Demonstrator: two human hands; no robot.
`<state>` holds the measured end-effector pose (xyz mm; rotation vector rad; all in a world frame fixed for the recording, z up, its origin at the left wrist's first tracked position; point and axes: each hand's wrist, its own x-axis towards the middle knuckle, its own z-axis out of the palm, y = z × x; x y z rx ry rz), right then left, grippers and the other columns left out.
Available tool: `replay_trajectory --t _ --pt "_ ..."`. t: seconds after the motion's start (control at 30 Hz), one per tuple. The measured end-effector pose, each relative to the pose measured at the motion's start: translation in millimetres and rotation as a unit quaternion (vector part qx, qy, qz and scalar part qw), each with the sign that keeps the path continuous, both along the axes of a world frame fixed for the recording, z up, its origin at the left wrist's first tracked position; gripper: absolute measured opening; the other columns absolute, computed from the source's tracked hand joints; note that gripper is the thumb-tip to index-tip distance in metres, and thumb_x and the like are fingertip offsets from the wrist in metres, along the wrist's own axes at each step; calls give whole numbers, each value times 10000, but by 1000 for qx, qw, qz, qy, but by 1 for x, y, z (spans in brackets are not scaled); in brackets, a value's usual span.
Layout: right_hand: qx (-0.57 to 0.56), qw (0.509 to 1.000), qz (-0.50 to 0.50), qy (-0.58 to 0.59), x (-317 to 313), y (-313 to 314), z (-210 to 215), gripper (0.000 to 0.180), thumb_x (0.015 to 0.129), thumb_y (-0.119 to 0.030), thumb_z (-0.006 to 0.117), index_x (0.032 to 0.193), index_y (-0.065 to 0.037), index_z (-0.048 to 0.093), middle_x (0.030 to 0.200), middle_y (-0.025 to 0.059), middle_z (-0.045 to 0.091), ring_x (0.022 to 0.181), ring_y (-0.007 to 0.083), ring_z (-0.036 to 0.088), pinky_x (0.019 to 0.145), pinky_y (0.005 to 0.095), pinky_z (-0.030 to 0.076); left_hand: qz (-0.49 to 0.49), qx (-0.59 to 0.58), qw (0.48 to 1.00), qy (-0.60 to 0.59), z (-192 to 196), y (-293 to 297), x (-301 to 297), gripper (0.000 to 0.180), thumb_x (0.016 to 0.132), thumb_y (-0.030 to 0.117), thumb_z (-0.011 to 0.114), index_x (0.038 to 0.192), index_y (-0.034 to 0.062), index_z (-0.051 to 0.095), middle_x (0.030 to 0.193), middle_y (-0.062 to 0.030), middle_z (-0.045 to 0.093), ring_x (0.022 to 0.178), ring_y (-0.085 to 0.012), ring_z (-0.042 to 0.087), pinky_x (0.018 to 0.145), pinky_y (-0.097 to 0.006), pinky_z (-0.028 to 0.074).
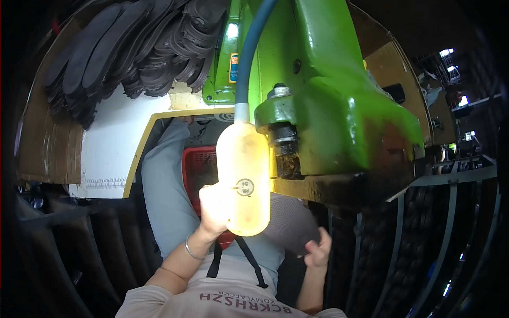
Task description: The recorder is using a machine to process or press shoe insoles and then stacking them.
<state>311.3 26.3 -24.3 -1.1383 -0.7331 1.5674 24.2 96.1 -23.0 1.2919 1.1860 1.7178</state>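
Note:
A dark grey-brown shoe sole with a textured face lies under the green machine's head, its far part hidden behind a glowing lamp. My right hand grips the sole's near right edge, thumb and fingers closed on it. To the left of the lamp is my left hand, washed out by the glare. Its fingers pass behind the lamp, so whether they touch the sole is hidden. A bracelet circles the left wrist.
Many similar dark soles are piled on the white tabletop at the far left. Below its cut-out edge, a red plastic basket stands between my legs. A blue-grey cable drops to the lamp. Dark metal racks line the right.

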Motion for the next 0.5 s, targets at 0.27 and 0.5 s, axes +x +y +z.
replay_trajectory --t 0.27,0.5 --pt "143 985 -82 -55 -9 107 32 376 826 -11 621 1174 53 491 1014 124 617 871 183 624 766 312 530 -39 -106 992 -56 8 -11 -15 115 814 -38 613 912 -96 628 823 -94 680 707 -119 638 672 -254 522" --pt "166 982 -39 76 -39 136 10 518 829 0 609 1323 -13 452 1255 79 546 1126 200 552 989 339 437 26 -109 993 -35 30 -24 -32 197 817 -86 646 1013 -101 638 914 -103 682 816 -126 645 756 -248 521"
